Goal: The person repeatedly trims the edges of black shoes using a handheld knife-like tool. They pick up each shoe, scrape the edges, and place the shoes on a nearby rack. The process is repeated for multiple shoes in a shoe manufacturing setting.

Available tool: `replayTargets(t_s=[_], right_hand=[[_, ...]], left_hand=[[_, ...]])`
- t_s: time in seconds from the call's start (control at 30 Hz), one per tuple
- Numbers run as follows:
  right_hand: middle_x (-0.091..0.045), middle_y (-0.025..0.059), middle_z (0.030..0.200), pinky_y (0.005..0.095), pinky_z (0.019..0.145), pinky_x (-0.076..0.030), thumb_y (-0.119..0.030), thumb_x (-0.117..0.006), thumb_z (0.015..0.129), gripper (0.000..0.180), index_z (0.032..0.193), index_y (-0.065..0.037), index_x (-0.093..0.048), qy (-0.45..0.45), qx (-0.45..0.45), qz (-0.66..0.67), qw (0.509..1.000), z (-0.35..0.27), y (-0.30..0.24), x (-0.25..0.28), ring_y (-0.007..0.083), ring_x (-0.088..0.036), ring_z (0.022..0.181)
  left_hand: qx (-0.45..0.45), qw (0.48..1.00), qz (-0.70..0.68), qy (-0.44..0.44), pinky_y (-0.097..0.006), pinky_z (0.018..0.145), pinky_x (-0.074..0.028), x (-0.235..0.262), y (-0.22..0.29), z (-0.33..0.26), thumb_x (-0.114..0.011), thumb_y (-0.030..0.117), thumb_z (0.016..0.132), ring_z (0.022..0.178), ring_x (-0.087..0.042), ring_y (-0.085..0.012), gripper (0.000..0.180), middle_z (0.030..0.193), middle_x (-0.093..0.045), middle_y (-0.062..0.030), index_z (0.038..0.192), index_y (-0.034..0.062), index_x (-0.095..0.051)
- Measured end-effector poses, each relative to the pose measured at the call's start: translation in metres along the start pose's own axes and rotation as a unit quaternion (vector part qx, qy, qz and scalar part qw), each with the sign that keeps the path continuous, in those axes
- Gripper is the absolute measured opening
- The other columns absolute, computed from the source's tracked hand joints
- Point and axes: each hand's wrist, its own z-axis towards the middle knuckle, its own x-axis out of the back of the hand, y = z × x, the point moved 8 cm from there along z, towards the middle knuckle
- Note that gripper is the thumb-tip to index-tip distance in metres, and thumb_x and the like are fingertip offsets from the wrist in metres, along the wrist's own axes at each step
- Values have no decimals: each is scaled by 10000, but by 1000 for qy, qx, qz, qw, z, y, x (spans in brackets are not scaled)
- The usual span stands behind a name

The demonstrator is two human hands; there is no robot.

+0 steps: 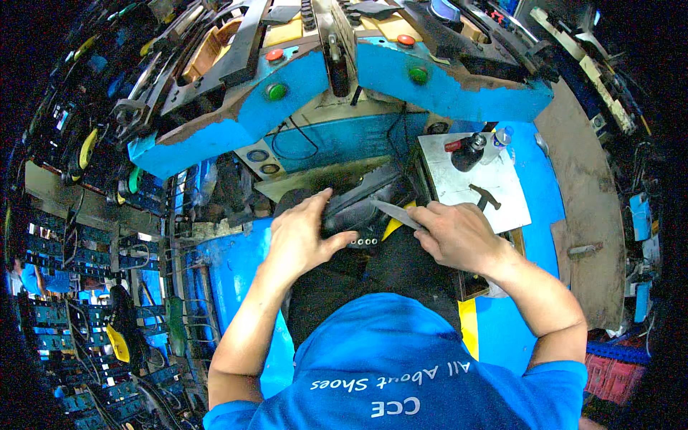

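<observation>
A black shoe [358,210] with a row of metal eyelets along its near edge lies tilted over my lap. My left hand [299,233] grips its left side, thumb along the near edge and fingers over the far side. A knife [395,213] with a flat grey blade is held in my right hand [459,235], fingers wrapped round its handle. The blade points left, its tip at the shoe's surface; whether it touches I cannot tell. Part of the shoe is hidden under my left fingers.
Ahead stands a blue machine [287,97] with red and green buttons. At right, a white-topped stand [448,183] carries a hammer [485,196], a dark bottle [468,154] and a clear bottle [502,136]. Racks [54,315] with hanging shoes fill the left side.
</observation>
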Motion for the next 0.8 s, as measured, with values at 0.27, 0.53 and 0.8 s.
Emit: replayTargets(t_s=[0.27,0.53,0.8], right_hand=[[-778,217,886,608,675,-616,-176,-740,959,271,1210,-76,-764,8,127,16,992,33,23,-14,455,-772,773],[-722,23,883,298,554,-508,-145,-747,1100,248,1327,-48,-747,5,-245,682,689,14,1,-130,106,-629,617],[-786,203,1040,622,827,-609,-250,-740,1030,374,1366,-93,-699,99,-124,126,979,-48,46,-21,466,-776,974]], left_hand=[[23,999,18,-30,-508,908,-652,-18,18,18,-1025,490,763,1082,-819,-417,1121,1247,-818,-232,1636,-33,-555],[-58,997,41,-22,-520,1065,-612,-18,18,30,-1004,420,818,1280,-759,-434,1031,1436,-760,-238,1653,12,-558],[-123,984,70,-105,-520,1082,-573,-20,40,42,-934,325,886,1289,-685,-425,735,1340,-723,-201,1486,-1,-662]])
